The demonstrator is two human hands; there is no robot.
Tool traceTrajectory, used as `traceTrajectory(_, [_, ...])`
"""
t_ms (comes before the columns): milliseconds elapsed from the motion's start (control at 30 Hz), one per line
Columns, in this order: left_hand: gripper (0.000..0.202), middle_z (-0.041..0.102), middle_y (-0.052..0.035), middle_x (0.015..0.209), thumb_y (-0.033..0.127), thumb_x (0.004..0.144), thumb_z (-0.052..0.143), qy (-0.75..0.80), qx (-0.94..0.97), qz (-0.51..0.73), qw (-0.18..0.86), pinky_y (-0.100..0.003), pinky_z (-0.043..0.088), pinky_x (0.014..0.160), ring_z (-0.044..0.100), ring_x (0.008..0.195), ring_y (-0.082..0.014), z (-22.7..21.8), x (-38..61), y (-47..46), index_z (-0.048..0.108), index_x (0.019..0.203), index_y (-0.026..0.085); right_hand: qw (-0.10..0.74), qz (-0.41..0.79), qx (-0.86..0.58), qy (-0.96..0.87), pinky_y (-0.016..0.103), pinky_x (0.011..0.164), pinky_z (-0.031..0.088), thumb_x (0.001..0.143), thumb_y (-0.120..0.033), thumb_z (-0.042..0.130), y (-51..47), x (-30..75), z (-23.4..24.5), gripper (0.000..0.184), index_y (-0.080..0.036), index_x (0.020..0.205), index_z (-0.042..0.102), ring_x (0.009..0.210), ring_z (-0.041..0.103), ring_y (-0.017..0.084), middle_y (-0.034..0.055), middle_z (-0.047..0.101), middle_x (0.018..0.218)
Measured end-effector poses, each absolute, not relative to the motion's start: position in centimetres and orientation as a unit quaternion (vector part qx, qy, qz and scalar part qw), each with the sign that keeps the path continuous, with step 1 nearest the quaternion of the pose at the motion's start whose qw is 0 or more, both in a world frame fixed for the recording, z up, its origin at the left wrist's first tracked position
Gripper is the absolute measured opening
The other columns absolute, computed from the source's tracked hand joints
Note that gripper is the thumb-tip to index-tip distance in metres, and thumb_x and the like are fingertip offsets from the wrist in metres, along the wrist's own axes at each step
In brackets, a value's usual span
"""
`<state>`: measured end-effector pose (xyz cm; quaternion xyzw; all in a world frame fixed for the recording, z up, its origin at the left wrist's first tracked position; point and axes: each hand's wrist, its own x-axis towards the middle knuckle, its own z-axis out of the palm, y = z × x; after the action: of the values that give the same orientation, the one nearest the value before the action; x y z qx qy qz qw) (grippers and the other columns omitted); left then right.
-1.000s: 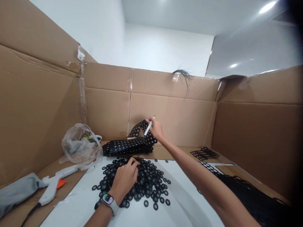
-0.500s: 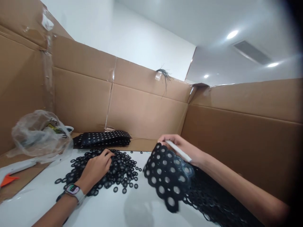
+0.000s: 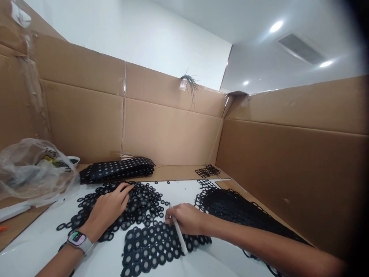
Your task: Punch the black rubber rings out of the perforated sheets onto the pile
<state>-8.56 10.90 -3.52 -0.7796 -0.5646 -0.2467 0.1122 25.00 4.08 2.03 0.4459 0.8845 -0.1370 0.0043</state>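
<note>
The right hand (image 3: 187,221), fingers closed around a white stick (image 3: 179,235), is pressing a black sheet of joined rings (image 3: 150,252) onto the white worktop (image 3: 37,246). The left hand (image 3: 111,207) is resting, fingers seemingly flat and empty, on a heap of loose black rings (image 3: 142,200) crowding the sheet's far edge; any shift is needing the bare room at left.

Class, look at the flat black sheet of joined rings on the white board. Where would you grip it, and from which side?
Probably the near left edge of the ring sheet, coming low from the person's side. It lies flat, so you must slide under a free edge; the right hand, holding a white stick, covers its right part, and loose rings crowd its far edge.
</note>
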Motion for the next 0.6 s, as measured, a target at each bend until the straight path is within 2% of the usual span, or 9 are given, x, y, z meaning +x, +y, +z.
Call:
traceTrajectory(133, [0.044, 0.075, -0.0117, 0.146, 0.031, 0.116, 0.065, -0.523, -0.798, -0.267, 0.138, -0.032, 0.070, 0.077, 0.079, 0.088, -0.0167, -2.6, -8.4, 10.1, 0.064, 0.159, 0.023, -0.002, -0.127, 0.404, 0.906, 0.045, 0.101, 0.068, 0.116, -0.040, 0.075, 5.7, 24.6, 1.6, 0.029, -0.015, 0.131, 0.075, 0.110, 0.076, 0.024, 0.0099, 0.076, 0.126])
traceTrajectory(233, [0.046, 0.078, -0.0065, 0.149, 0.026, 0.117, 0.049, -0.451, -0.833, -0.284, 0.150, -0.028, 0.065, 0.066, 0.079, 0.077, -0.0149, -2.1, -7.7, 9.1, 0.069, 0.159, 0.031, -0.023, -0.120, 0.392, 0.912, 0.042, 0.097, 0.069, 0.116, -0.041, 0.074, 6.4, 24.4, 0.9, 0.029, -0.015, 0.128, 0.075, 0.105, 0.077, 0.022, 0.0088, 0.077, 0.121])
traceTrajectory(467, [0.044, 0.085, -0.0033, 0.130, 0.023, 0.116, 0.045, -0.309, -0.894, -0.291, 0.140, -0.025, 0.063, 0.070, 0.083, 0.087, -0.0149, -3.0, -5.4, 6.8, 0.076, 0.147, 0.030, -0.085, -0.121, 0.383, 0.912, 0.039, 0.094, 0.069, 0.117, -0.039, 0.073, 6.3, 24.3, -2.0, 0.025, -0.015, 0.123, 0.076, 0.100, 0.076, 0.020, 0.0077, 0.077, 0.117])
traceTrajectory(600, [0.043, 0.085, -0.0040, 0.128, 0.023, 0.116, 0.048, -0.303, -0.908, -0.272, 0.103, -0.025, 0.062, 0.071, 0.084, 0.092, -0.0153, -3.8, -4.5, 6.2, 0.074, 0.150, 0.030, -0.107, -0.124, 0.391, 0.906, 0.039, 0.093, 0.068, 0.118, -0.039, 0.072, 6.1, 24.4, -2.9, 0.025, -0.015, 0.124, 0.075, 0.098, 0.076, 0.020, 0.0072, 0.076, 0.114])
